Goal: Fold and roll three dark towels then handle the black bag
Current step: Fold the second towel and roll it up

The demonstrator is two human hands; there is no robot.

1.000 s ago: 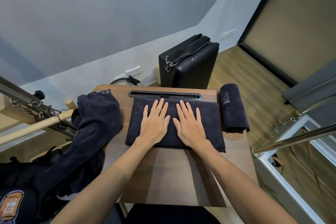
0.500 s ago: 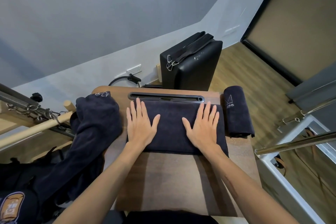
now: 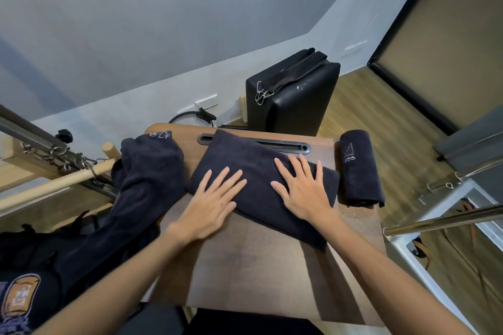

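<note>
Fingers [image 3: 226,179] of both hands lie spread, pressing the folded towel [image 3: 253,171] on the counter [image 3: 258,266]; roll tightly toward one o'clock, edges aligned.

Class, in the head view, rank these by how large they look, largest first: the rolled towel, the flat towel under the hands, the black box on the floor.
1. Flat towel
2. Black box, though it stands farther off, so this is unsure
3. Rolled towel
</note>
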